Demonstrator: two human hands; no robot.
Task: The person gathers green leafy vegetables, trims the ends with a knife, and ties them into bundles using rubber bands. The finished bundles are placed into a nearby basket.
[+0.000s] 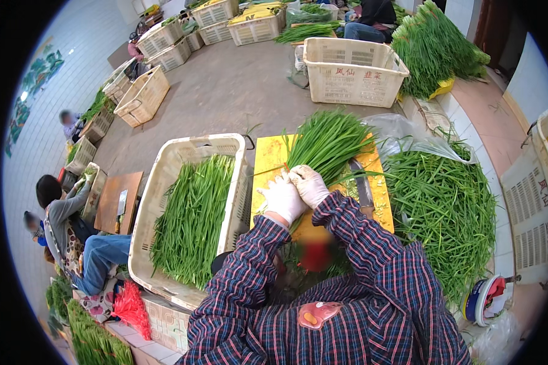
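A bundle of garlic chives (331, 141) lies across a yellow cutting board (274, 153), leaves fanned towards the far side. My left hand (284, 197), in a white glove, rests over the stalk end with its fingers partly spread. Close against it, my gloved right hand (309, 185) has its fingers bent in at the bundle. A bit of red tie (286, 167) shows just beyond the fingertips; my hands hide most of the gripped part. To their right a knife (361, 185) with a dark blade lies on the board among cut stalk bits (381, 205).
At left stands a white plastic crate (237, 196) holding chives (192, 219). Loose chives (443, 214) heap on the right, beside plastic film (402, 132). Ahead is another crate (356, 82). A co-worker (68, 228) sits at left near a brown board (118, 200).
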